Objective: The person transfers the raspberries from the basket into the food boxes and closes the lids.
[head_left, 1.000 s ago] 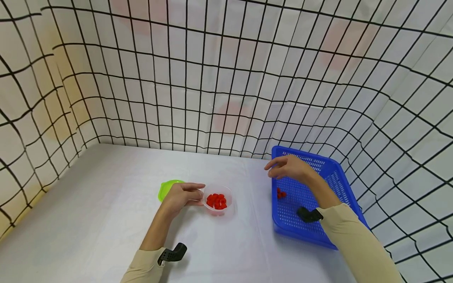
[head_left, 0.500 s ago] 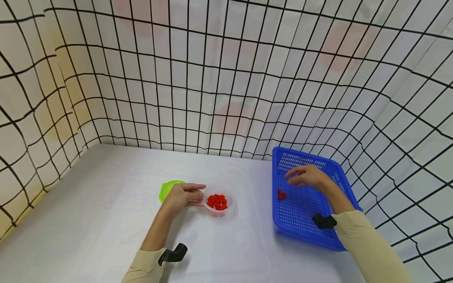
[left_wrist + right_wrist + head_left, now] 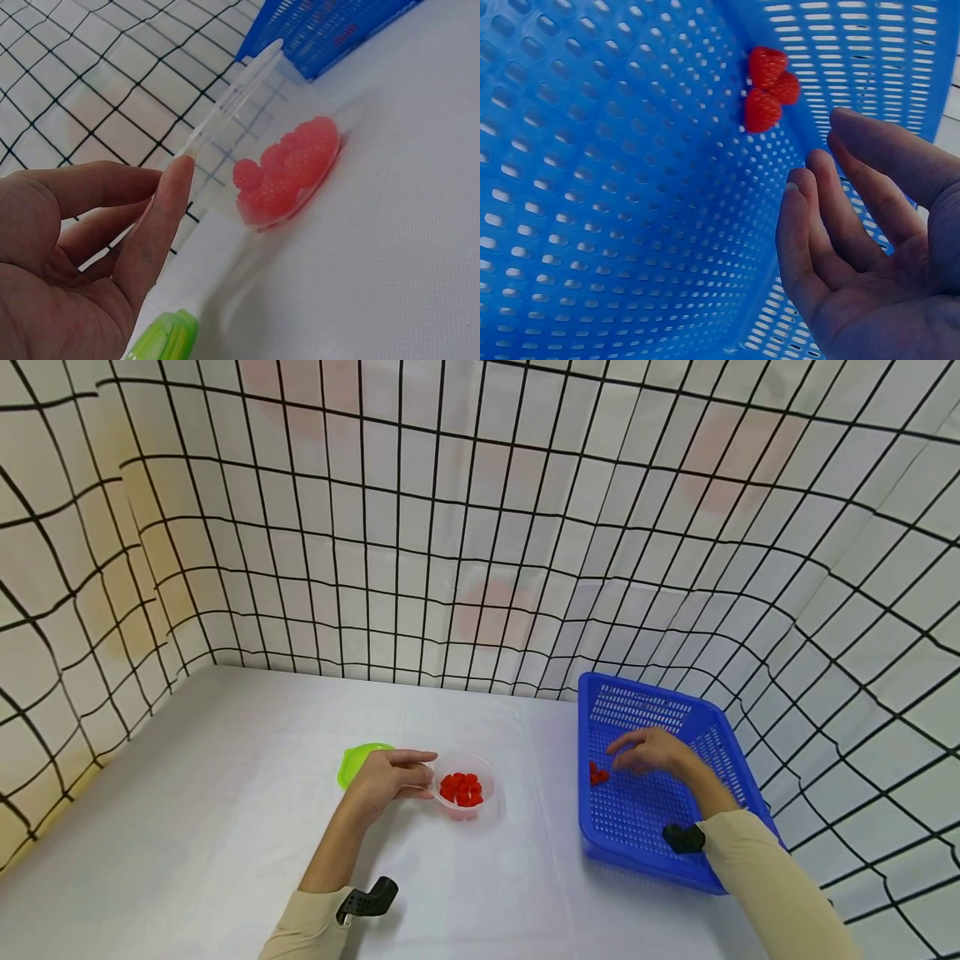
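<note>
My left hand [image 3: 381, 782] pinches the rim of a clear plastic tub [image 3: 289, 90] between thumb and fingers. Several raspberries [image 3: 289, 176] lie heaped on the tub's bottom, and it stands upright on the white table. Inside the blue basket [image 3: 637, 852], my right hand [image 3: 651, 752] hovers with fingers loosely bent and nothing between them. Three raspberries [image 3: 763, 112] lie together in the basket against its left wall, just off the right fingertips. In the right wrist view the thumb and fingers are apart, pointing toward these berries.
A bright green lid [image 3: 358, 763] lies on the table [image 3: 225, 827] behind the left hand, partly covered by it. The blue basket's perforated walls rise around the right hand. A black wire grid [image 3: 420, 527] encloses the table's back and sides, with white sheeting behind it.
My right hand has moved from over the basket's left rim rightward and down into the basket, then lower beside the raspberries. The left hand and tub have stayed in place.
</note>
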The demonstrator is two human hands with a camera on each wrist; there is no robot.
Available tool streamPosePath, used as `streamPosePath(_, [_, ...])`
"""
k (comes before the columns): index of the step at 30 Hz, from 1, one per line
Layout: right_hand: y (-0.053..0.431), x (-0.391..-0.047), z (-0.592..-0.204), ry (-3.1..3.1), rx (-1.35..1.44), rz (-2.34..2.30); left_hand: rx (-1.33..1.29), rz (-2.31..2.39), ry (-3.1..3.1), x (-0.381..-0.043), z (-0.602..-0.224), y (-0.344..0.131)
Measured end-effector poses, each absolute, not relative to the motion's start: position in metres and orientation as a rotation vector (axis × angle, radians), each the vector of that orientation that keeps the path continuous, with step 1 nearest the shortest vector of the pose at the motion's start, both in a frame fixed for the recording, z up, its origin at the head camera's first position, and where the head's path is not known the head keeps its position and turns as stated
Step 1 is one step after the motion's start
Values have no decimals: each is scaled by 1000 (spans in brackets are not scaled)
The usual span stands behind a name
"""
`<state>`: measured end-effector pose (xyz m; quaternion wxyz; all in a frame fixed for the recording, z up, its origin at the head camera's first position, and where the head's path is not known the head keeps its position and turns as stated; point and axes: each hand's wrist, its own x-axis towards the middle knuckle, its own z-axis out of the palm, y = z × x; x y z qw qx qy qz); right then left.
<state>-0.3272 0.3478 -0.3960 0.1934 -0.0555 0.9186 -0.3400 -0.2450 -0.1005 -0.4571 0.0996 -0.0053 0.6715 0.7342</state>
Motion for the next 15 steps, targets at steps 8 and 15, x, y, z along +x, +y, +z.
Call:
streamPosePath(8, [348,-332,-407,2559,-109,-911,-16,2169,1985,-246,-458,-100])
streamPosePath(15, [347,-337,-414,2547,-83,-905,-24,2168,1991,-246,-459,-101])
